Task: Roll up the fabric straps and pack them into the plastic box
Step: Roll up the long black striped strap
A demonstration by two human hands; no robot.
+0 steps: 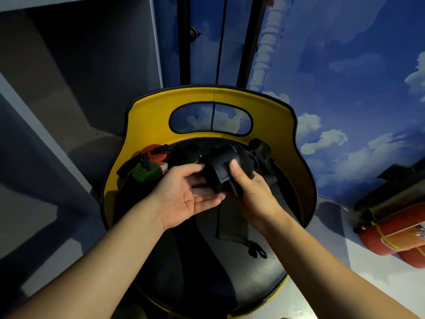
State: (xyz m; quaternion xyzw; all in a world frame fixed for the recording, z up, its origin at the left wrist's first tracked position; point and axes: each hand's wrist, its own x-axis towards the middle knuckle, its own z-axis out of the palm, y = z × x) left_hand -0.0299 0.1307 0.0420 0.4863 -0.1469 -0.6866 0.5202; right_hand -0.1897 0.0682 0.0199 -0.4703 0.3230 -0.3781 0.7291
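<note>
A wide black fabric strap [222,171], partly rolled, is held above the black seat of a yellow chair [230,279]. My right hand [250,192] grips the roll, thumb on top. My left hand [190,192] lies palm up under it, its fingertips touching the roll's left side. The strap's loose end [232,224] hangs down to the seat and ends in a small black loop [256,249]. At the back left of the seat lie a green rolled strap [143,173] and a red and white one [154,154]. No plastic box is in view.
More dark straps and a black buckle [259,149] lie along the back of the seat. The yellow backrest [147,111] curves round them. A red fire extinguisher [397,236] lies at the right. A grey cabinet [76,77] stands at the left.
</note>
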